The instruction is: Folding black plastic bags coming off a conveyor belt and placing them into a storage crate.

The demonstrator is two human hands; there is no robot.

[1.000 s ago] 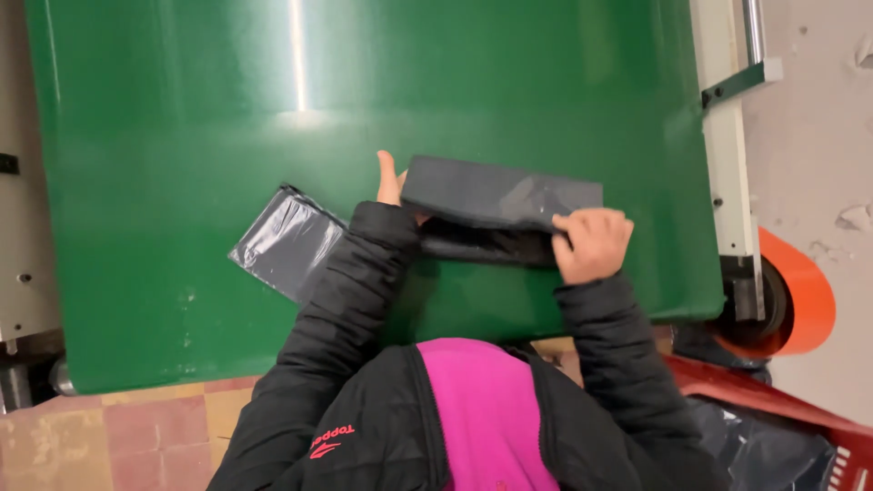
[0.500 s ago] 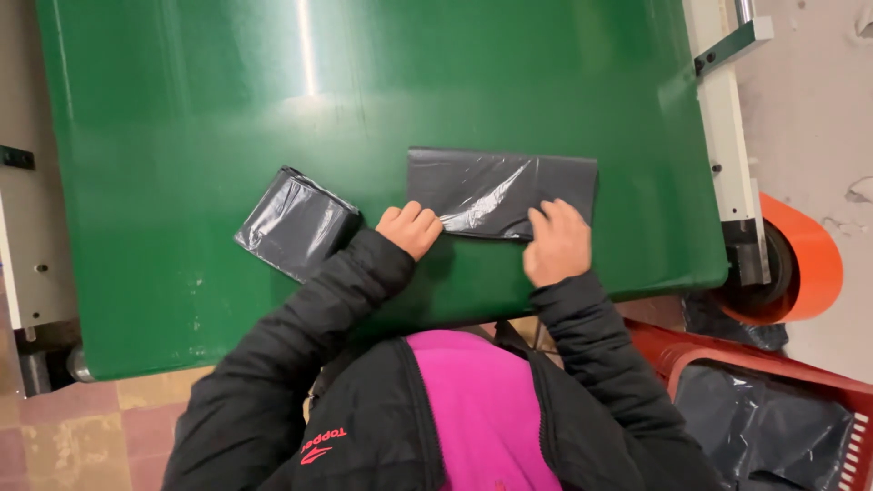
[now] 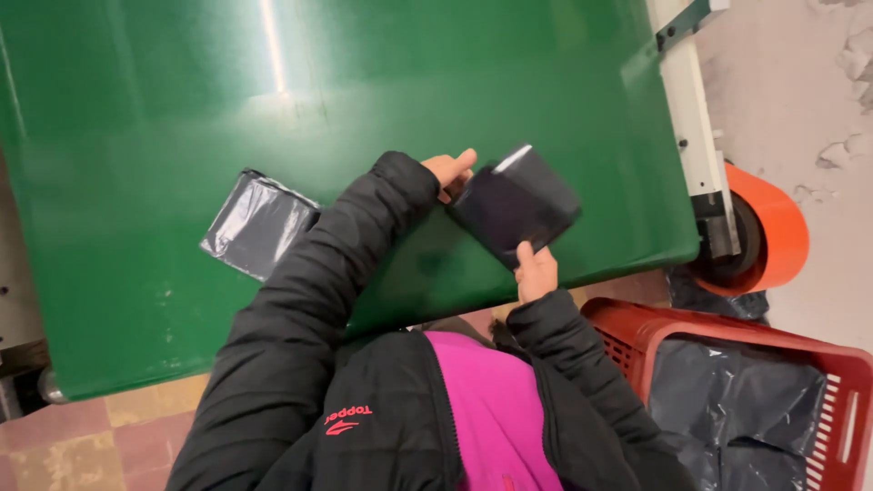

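Nearest the camera, at six o'clock, sits the person's own body: a black padded jacket (image 3: 364, 391) open over a pink top (image 3: 496, 409). At four to five o'clock a red plastic crate (image 3: 841, 382) stands on the floor, with dark plastic bags (image 3: 737, 391) heaped inside it.

Further out, the right hand (image 3: 536, 271) comes up from its black sleeve just past the near edge of the green surface (image 3: 164, 109). Its fingers are closed on the near corner of a folded dark grey plastic bag (image 3: 514, 205), thumb on top. The bag is folded to a small square, turned like a diamond and tilted, its near corner lifted off the surface; whether its far part touches the surface I cannot tell. It lies a little right of centre, close to the near edge.

At the bag's nine o'clock side the left hand (image 3: 450, 171) reaches across from its long black sleeve. Its fingers rest against the bag's left edge, the thumb stretched toward one o'clock; how tightly they grip I cannot tell.

At nine o'clock from the hands, well apart, a second folded dark bag (image 3: 255, 223) lies flat on the surface, partly hidden by the left sleeve.

Beyond, at three o'clock, an orange roller (image 3: 773, 227) sits at the end of the cream machine frame (image 3: 696, 136), with grey concrete floor (image 3: 809, 82) behind.
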